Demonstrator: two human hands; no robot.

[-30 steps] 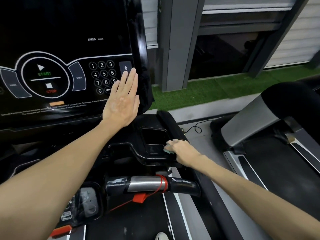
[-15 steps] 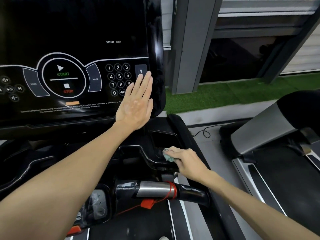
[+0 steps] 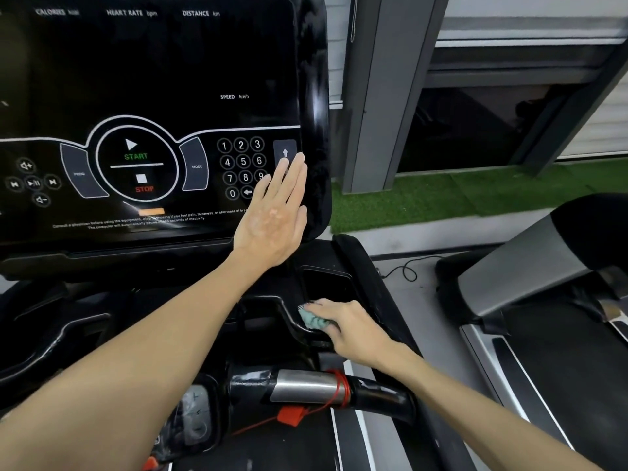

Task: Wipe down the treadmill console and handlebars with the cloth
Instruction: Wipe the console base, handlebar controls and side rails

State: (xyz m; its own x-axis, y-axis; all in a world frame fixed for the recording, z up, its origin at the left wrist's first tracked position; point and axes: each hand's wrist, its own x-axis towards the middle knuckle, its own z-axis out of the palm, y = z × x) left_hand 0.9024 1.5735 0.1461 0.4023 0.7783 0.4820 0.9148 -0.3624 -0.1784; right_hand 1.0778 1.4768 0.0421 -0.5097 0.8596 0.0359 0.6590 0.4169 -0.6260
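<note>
The black treadmill console (image 3: 163,79) fills the upper left, with START, STOP and a number keypad printed on it. My left hand (image 3: 272,219) lies flat on its lower right corner, fingers straight and together, holding nothing. Below it, my right hand (image 3: 350,326) presses a small pale green cloth (image 3: 312,319) on the black tray rim (image 3: 289,317) beside a recessed cup holder (image 3: 326,283). A handlebar (image 3: 306,385) with a silver sensor sleeve runs across the lower middle, apart from both hands.
A red safety clip (image 3: 289,416) on a red cord hangs from the handlebar. A second treadmill (image 3: 543,283) stands at the right. A black cable (image 3: 404,270) lies on the grey floor, with green turf (image 3: 441,198) and a grey post (image 3: 380,96) behind.
My right hand has slid the cloth a little leftward along the tray rim. The left hand stays flat on the console. The view has tilted up, showing more of the console.
</note>
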